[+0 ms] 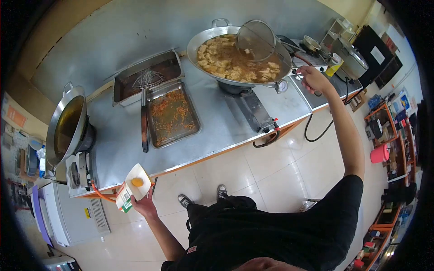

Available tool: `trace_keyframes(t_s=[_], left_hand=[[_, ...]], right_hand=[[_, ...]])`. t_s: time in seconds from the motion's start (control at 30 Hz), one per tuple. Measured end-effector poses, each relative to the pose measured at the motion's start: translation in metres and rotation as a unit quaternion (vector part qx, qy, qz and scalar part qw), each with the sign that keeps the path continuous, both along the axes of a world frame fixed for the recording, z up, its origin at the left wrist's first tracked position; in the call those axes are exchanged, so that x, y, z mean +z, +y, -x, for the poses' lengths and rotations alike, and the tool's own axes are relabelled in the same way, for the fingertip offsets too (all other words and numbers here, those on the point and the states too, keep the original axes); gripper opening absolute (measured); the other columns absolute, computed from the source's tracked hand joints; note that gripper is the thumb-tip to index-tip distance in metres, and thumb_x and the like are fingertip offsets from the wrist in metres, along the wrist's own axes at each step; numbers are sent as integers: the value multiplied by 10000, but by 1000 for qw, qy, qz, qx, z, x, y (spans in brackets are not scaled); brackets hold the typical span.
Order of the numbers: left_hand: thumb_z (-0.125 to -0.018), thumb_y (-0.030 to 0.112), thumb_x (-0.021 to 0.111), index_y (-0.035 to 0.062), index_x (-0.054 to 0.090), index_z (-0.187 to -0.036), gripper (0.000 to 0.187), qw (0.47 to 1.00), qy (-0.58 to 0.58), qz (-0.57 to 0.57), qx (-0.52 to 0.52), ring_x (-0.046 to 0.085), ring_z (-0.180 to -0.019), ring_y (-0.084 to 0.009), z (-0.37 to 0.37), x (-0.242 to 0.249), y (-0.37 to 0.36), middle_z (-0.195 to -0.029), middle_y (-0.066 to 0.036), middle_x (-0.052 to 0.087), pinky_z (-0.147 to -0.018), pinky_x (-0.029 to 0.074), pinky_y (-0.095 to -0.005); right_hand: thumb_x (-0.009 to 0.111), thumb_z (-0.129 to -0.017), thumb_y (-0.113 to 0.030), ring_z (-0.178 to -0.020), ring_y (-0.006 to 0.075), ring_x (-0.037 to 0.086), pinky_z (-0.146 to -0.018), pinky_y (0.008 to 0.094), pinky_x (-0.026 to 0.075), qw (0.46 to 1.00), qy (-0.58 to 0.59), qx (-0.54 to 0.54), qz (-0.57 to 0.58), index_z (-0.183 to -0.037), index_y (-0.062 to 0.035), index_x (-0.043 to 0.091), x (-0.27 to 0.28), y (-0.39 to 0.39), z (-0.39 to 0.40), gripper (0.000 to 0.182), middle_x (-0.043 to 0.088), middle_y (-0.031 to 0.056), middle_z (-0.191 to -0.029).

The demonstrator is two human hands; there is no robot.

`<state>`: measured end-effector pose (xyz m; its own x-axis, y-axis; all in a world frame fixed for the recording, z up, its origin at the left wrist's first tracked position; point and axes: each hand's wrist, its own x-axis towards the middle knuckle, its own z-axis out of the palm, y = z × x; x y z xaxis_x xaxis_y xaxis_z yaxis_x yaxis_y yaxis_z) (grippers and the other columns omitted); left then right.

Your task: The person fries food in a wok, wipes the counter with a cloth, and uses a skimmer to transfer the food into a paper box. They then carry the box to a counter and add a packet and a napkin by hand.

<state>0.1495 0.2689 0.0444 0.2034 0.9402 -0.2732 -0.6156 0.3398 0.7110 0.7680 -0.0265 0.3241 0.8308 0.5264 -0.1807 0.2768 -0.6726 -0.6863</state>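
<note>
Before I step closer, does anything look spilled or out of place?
Nothing looks clearly spilled or damaged. The whisk looks slightly odd, its wires over the deep pan and its handle jutting out beside the crumb-strewn tray. The left hand holds a tilted carton, a yellow piece inside.

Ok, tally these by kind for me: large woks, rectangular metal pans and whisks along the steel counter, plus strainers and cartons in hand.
Large woks: 2
Rectangular metal pans: 2
Whisk: 1
Wire strainer: 1
Carton: 1
Total: 7
</note>
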Motion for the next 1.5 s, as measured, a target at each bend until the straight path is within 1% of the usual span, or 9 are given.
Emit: trace_keyframes(t_s=[0.13, 0.23, 0.53, 0.57, 0.67, 0.7, 0.9, 1.2, 1.5], left_hand=[[-917, 381, 409, 97, 310, -1405, 573, 1000, -2, 14, 22, 486, -1208, -287, 4, -1, -2, -1378, -99, 436, -940, 476, -487], [-921, 377, 400, 95, 310, -1404, 567, 1000, -1, 12, 28, 498, -1194, -292, 12, -5, -4, -1375, -103, 438, -942, 476, -483], [-900, 393, 418, 108, 336, -1395, 577, 1000, -7, 10, 28, 501, -1185, -296, 12, -3, -11, -1351, -100, 462, -960, 448, -468], [-889, 408, 435, 118, 350, -1390, 586, 1000, -10, 6, 27, 501, -1183, -296, 13, -5, -10, -1340, -92, 474, -966, 436, -470], [-887, 403, 432, 111, 349, -1389, 586, 999, -18, 3, 36, 497, -1188, -290, 16, -5, -12, -1337, -98, 475, -976, 430, -465], [-887, 399, 431, 110, 349, -1388, 584, 999, -13, 10, 47, 498, -1187, -290, 18, -5, -12, -1336, -100, 476, -977, 429, -464], [-881, 395, 433, 116, 349, -1388, 585, 998, -6, 15, 55, 500, -1180, -290, 22, -10, -15, -1334, -107, 477, -981, 425, -456], [-874, 404, 449, 115, 349, -1386, 597, 998, -8, 20, 53, 496, -1188, -295, 9, -2, -12, -1346, -107, 464, -984, 420, -453], [-920, 386, 374, 70, 298, -1409, 588, 999, -5, 22, 48, 483, -1206, -314, 1, 2, -13, -1376, -135, 428, -998, 426, -463]], right_hand=[[431, -918, -121, -656, 342, 629, -601, 422, 490, 948, -289, 80, 107, -1024, -13, 587, 18, 9, 24, 218, 607, 185, -708], [454, -902, -112, -844, 433, 592, -755, 476, 453, 888, -436, 137, 50, -976, -5, 585, 10, 14, 21, 185, 619, 233, -813], [471, -886, -105, -825, 470, 570, -718, 522, 443, 890, -418, 180, 20, -958, 11, 554, -28, 49, 16, 160, 601, 280, -806], [446, -914, -126, -662, 403, 616, -591, 473, 481, 871, -446, 204, 19, -943, 7, 553, -30, 54, 20, 173, 608, 234, -695], [409, -940, -147, -457, 235, 561, -415, 369, 453, 990, -45, 105, 79, -919, -7, 546, 3, 68, 56, 197, 548, 115, -566], [384, -957, -169, -387, 96, 449, -330, 268, 380, 993, 16, 116, 29, -930, -28, 531, -7, 67, 43, 205, 476, 21, -550], [388, -961, -153, -399, 71, 442, -329, 223, 346, 966, 221, 107, -78, -1022, -16, 507, -27, 67, -7, 191, 514, 21, -606], [359, -994, -173, -390, 43, 413, -316, 192, 318, 958, 246, 70, -132, -1133, -24, 509, -6, 45, 8, 253, 494, -4, -591], [373, -992, -204, -359, 64, 422, -306, 229, 333, 992, 2, 125, -24, -1178, -64, 543, -7, 36, 12, 288, 469, -9, -546]])
